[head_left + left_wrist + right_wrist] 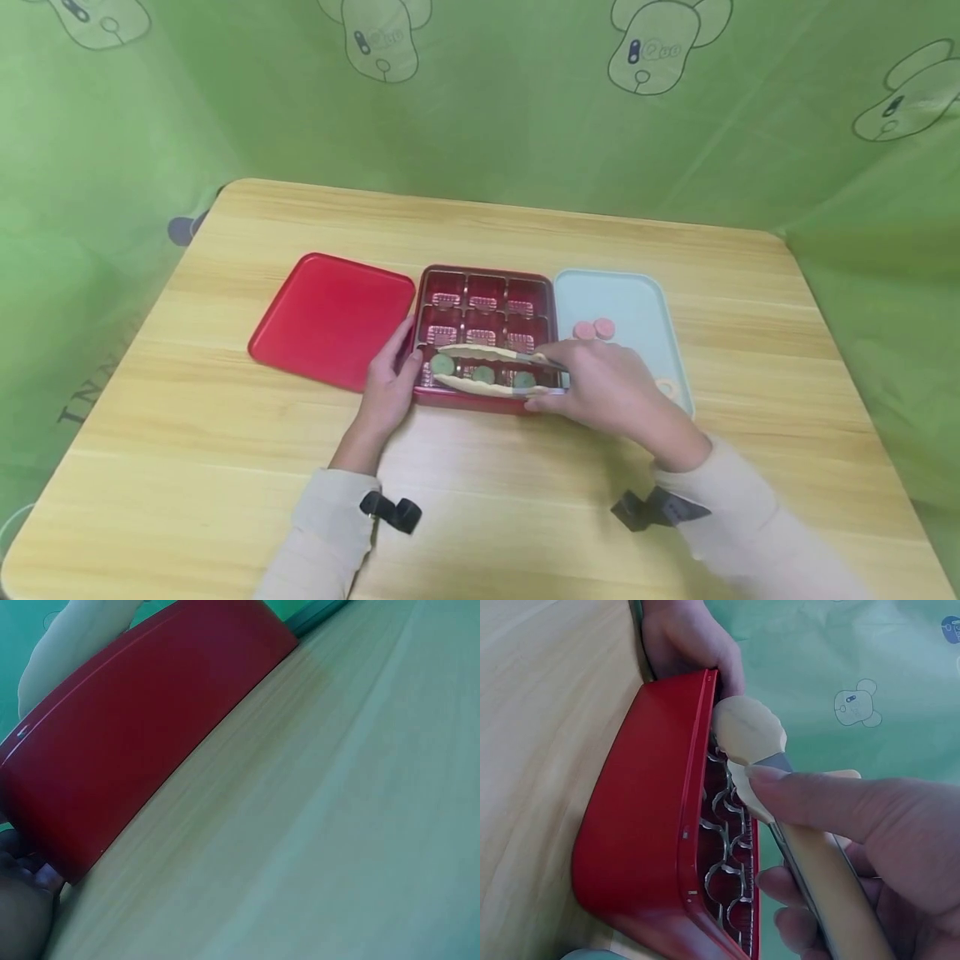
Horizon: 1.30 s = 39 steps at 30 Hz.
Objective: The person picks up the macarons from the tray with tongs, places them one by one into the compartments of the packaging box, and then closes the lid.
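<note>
Over red box (637, 817), tongs (480, 352) — lid (337, 321) beside

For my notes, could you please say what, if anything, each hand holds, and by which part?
The right hand holds tongs by their arms, behind the tips; the left hand holds the red box by its left side.

Cream-tipped tongs (491, 355) extend over the red box (468, 402), where green discs (442, 365) sit.
</note>
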Tool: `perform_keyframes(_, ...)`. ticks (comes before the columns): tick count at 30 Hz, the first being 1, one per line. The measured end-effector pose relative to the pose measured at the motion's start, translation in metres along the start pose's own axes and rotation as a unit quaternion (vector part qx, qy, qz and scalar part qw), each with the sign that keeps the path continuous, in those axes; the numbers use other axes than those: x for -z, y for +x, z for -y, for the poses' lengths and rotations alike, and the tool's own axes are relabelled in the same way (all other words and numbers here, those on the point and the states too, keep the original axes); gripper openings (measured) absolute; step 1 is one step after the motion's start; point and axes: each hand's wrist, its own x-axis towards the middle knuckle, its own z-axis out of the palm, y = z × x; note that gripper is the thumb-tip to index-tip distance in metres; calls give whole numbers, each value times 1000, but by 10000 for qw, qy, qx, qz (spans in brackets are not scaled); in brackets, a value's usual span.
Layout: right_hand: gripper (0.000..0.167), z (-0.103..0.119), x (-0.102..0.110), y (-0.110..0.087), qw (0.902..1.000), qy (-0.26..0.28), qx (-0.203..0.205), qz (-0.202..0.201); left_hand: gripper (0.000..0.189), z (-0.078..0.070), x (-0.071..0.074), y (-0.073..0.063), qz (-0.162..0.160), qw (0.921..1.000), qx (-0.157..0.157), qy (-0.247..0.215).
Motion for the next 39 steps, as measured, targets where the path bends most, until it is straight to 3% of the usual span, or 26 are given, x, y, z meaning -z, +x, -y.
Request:
perform_keyframes(15,51,-6,-6,-2,9999,88,2,-91,53,1,0,0,26,10000,-62,-55)
perform_keyframes(20,56,-11,-10,-5,9998,171,-99,-82,53,-5,1,-1,32,10000,-13,1)
perform_keyframes(29,47,-26,-6,-15,9980,381,-485,-107,54,0,0,-1,1,10000,27,49)
perform_keyframes(39,53,-51,15,-35,9933,388,-1074,-194,54,-2,0,-1,5,10000,-25,21)
